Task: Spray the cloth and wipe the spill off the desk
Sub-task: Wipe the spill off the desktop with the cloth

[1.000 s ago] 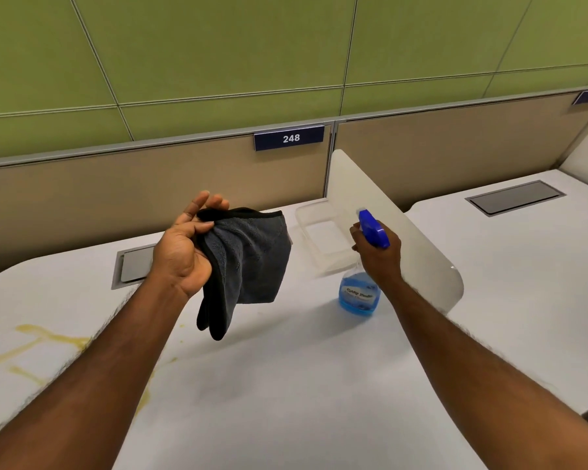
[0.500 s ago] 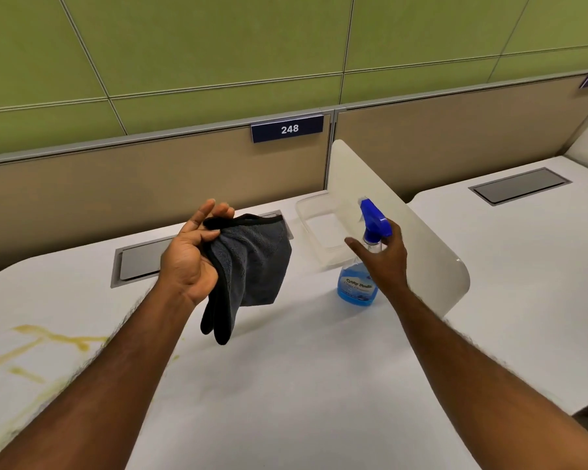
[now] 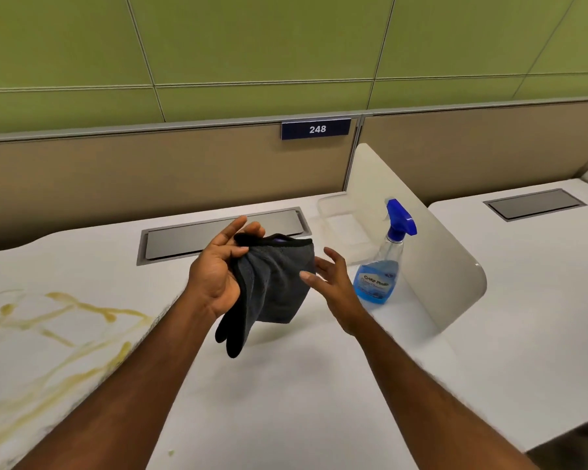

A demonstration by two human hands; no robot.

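Bright even overhead light; soft shadows; wide-angle edge bending; slight motion blur.

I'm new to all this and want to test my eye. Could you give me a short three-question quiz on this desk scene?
1. True or false: the right hand holds the spray bottle.
2. Which hand has the dark cloth in its grip? A) left hand B) right hand C) neither
3. On which side of the desk is the yellow spill?

Key: 1. False; the bottle stands alone on the desk and the right hand is open beside the cloth. 2. A. 3. The person's left.
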